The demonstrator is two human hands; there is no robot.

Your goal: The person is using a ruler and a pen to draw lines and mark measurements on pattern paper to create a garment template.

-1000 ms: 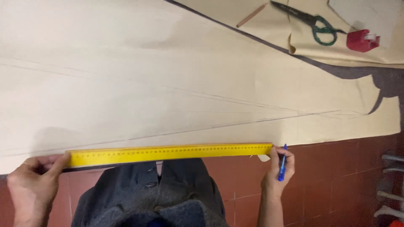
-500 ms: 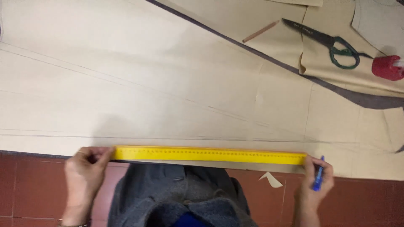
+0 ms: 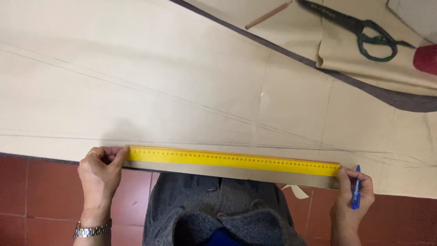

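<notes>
1. The left hand [image 3: 99, 172] pinches the left end of a long yellow ruler [image 3: 232, 160], fingers curled around its edge.
2. The right hand [image 3: 351, 197] presses the ruler's right end with its fingertips while gripping a blue pen [image 3: 356, 193] upright.
3. The ruler lies flat along the near edge of a large sheet of tan paper [image 3: 182, 82] marked with thin pencil lines.
4. Far right, green-handled scissors [image 3: 359, 29] rest on a folded piece of paper, with a red object [image 3: 426, 59] just beside them at the frame edge.
5. A pencil [image 3: 267, 15] lies near the top.
6. Red floor tiles [image 3: 36, 196] show beneath the paper's edge.
</notes>
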